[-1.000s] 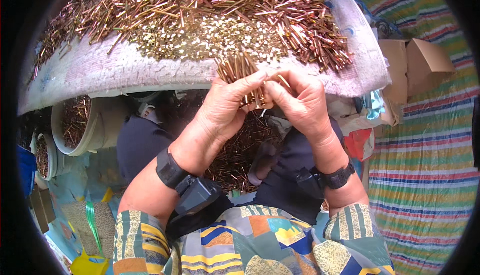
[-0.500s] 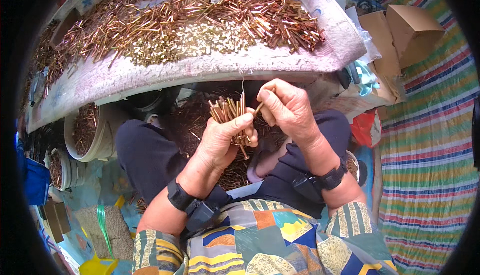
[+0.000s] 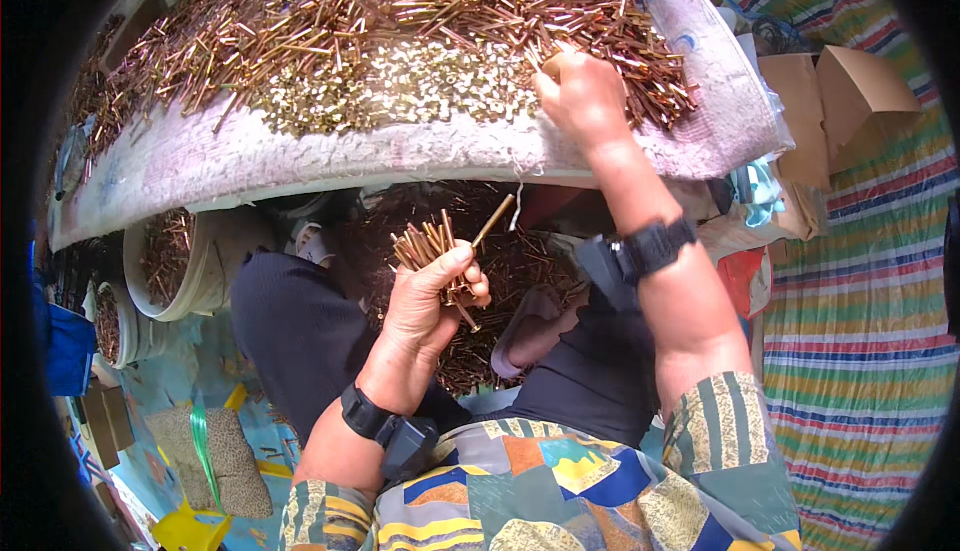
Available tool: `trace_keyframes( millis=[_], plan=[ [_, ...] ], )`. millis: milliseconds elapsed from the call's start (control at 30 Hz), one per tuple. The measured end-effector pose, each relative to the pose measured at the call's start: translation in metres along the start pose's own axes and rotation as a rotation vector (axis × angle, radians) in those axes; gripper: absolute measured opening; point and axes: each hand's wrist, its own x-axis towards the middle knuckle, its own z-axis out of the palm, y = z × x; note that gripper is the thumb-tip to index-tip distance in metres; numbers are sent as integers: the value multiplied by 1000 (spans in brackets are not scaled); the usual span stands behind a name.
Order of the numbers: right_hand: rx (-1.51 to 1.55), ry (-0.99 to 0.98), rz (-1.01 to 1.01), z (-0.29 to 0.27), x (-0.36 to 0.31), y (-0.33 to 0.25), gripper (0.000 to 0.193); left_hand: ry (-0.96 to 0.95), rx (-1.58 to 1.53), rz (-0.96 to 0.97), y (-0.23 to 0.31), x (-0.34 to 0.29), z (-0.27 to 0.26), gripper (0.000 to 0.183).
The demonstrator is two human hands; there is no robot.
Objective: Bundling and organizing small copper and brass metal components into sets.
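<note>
My left hand (image 3: 425,296) is closed round a bundle of long, brass-coloured bolts (image 3: 422,243), held over my lap. One bolt (image 3: 494,223) slants out to the right between thumb and forefinger, and a flared end shows below the fist. At the far side my right hand (image 3: 585,96) is over the cloth-covered table, its fingers bent together where the small pale-gold metal pieces (image 3: 450,81) meet the heap of copper-coloured rods (image 3: 350,26). Slight blur there keeps me from telling what the fingertips hold.
The table's pale cloth (image 3: 200,166) hangs over its near edge. Beneath, more rods (image 3: 450,361) lie between my legs. Buckets of rods, one white bucket (image 3: 205,281) larger, stand at the left. A cardboard box (image 3: 850,101) and a striped sheet (image 3: 850,351) are on the right.
My right hand has left the bundle and moved up and away to the table. The left hand has shifted slightly left, still gripping the bolts.
</note>
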Motion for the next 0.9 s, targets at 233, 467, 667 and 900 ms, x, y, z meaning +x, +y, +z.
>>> trace_keyframes(
  millis=[233,467,667,900],
  plan=[
    [-213,-201,6,4,32,1,18,5,-53,15,9,1,-9,14],
    [1044,-449,29,-51,-64,-21,11,-27,-109,44,14,-6,-11,13],
    [1106,-371,-13,-58,-81,-15,11,-49,-32,44,11,-9,-4,12],
    [930,-549,-109,-77,-76,-20,8,-111,47,30,13,-12,-6,16]
  ],
)
